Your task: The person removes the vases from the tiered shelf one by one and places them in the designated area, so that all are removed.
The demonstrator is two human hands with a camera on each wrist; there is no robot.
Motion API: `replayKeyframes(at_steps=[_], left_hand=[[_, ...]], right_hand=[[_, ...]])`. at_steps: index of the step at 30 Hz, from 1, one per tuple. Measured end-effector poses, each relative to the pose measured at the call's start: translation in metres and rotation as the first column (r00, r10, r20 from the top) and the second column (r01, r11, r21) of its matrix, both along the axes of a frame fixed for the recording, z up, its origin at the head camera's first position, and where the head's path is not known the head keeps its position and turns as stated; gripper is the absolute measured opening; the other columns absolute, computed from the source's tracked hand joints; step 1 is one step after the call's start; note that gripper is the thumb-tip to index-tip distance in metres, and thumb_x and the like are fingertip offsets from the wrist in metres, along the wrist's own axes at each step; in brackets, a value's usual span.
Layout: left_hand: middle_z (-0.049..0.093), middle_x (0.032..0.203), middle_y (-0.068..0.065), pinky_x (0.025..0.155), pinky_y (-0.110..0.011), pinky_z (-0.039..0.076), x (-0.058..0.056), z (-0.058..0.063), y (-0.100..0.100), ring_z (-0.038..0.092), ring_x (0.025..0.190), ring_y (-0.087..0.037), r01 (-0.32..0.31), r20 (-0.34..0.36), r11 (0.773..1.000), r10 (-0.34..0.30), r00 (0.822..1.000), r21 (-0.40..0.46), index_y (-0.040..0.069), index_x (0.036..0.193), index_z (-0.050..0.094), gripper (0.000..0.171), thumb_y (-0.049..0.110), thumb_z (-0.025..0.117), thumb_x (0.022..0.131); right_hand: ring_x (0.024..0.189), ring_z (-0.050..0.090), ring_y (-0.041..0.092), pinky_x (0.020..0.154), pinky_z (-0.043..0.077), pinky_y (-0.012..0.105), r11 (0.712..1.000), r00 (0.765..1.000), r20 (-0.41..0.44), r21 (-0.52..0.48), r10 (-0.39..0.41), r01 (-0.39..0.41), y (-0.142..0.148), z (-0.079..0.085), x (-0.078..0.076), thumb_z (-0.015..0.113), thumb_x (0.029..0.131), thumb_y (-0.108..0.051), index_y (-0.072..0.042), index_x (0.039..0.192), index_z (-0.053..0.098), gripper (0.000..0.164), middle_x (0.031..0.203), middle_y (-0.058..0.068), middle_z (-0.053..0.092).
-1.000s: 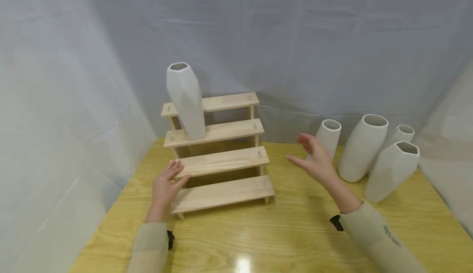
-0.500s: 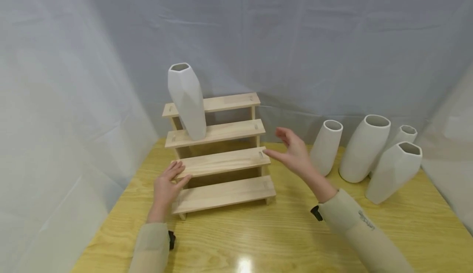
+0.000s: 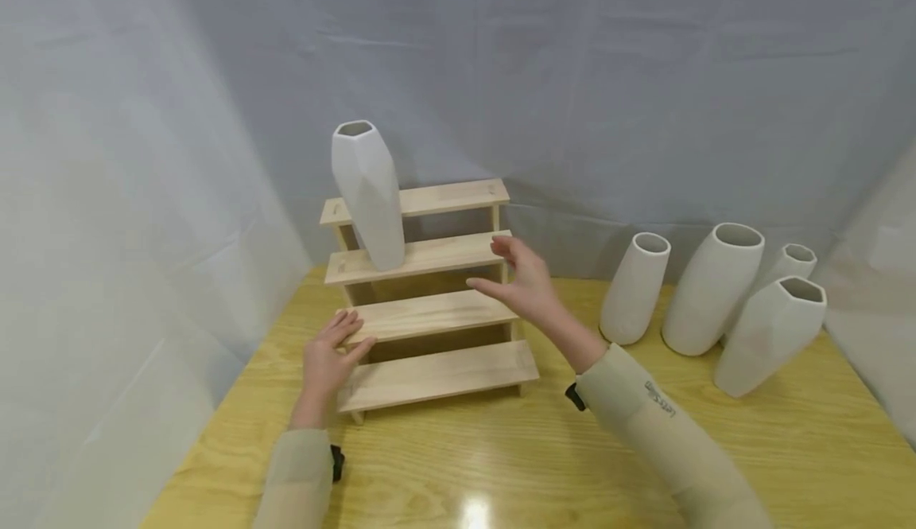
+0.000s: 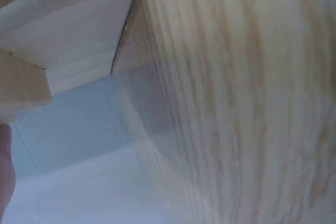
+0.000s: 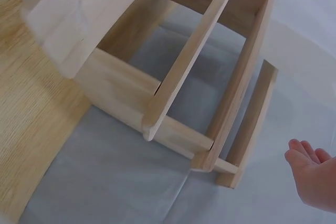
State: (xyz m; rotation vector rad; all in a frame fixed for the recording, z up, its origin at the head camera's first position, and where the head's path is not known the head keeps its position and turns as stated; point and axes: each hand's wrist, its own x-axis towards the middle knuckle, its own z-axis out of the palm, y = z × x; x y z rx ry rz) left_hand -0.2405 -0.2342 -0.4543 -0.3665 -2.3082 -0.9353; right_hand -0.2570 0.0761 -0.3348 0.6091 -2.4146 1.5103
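Note:
A stepped wooden shelf (image 3: pixel 429 314) with several tiers stands on the table. My left hand (image 3: pixel 329 358) rests on its left side by the second tier from the bottom; in the left wrist view just a fingertip (image 4: pixel 5 166) shows. On the shelf's upper left stands a tall faceted white vase (image 3: pixel 372 195), its base on the second tier from the top. My right hand (image 3: pixel 525 282), holding nothing, hovers over the shelf's right end with fingers and thumb spread apart. The right wrist view catches that hand (image 5: pixel 315 177) beside the shelf's frame (image 5: pixel 178 82).
To the right on the wooden table (image 3: pixel 429 473) stand a slim white vase (image 3: pixel 635 290), a larger rounded one (image 3: pixel 712 290), a faceted one (image 3: pixel 769 338) and a narrow one (image 3: pixel 794 262) partly hidden behind. Pale cloth (image 3: pixel 544 99) hangs behind and at both sides.
My right hand has moved left, from in front of the slim vase to over the shelf's right end. My left hand has stayed on the shelf. The vases have not moved.

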Motion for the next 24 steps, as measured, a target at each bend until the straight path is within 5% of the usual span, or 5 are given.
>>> replayKeyframes(at_steps=[24], left_hand=[[0.06,0.109,-0.014,0.091,-0.042,0.039,0.0,-0.002,0.005,0.05,0.11,-0.029,0.005,-0.031,1.0,-0.005,1.0,-0.02,-0.002,0.098,0.066,0.037,0.015,0.078,0.066]], right_hand=[[0.115,0.044,0.021,0.095,0.037,0.031,1.0,1.0,-0.024,0.002,-0.016,0.016,-0.061,0.017,-0.03,0.075,0.071,-0.028,-0.001,0.129,0.038,0.074,0.126,0.014,0.047]])
